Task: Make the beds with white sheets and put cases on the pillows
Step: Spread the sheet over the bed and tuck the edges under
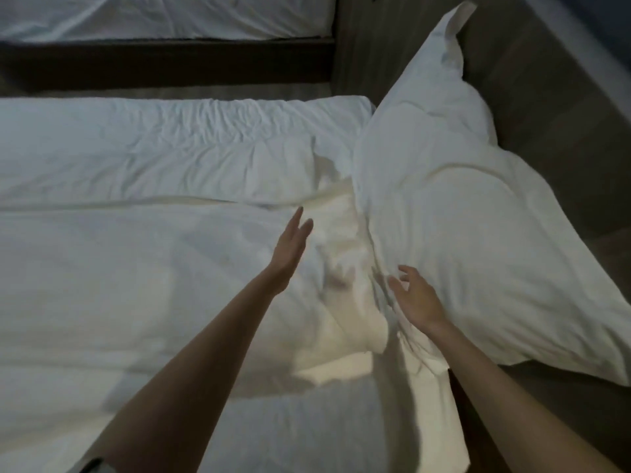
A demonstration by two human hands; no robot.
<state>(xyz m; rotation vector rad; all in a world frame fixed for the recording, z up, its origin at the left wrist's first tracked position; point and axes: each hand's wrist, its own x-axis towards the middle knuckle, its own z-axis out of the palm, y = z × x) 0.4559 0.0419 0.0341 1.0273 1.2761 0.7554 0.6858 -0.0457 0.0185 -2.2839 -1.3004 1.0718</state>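
Observation:
A large white cased pillow (454, 206) leans at the right end of the bed, its upper corner against the wooden headboard (546, 80). The bed in front of me is covered with a white sheet (136, 268), with a wrinkled white duvet (153, 148) folded along its far side. My left hand (290, 250) hovers flat over the sheet, fingers stretched out, holding nothing. My right hand (415, 298) is spread with fingers apart, at the pillow's lower left edge. A bunched fold of white cloth (345, 302) lies between both hands.
A second bed with a white sheet (164, 15) stands beyond a dark frame rail (164, 59) and a strip of floor. The wooden headboard runs along the right side. A loose sheet edge (430, 404) hangs down by my right forearm.

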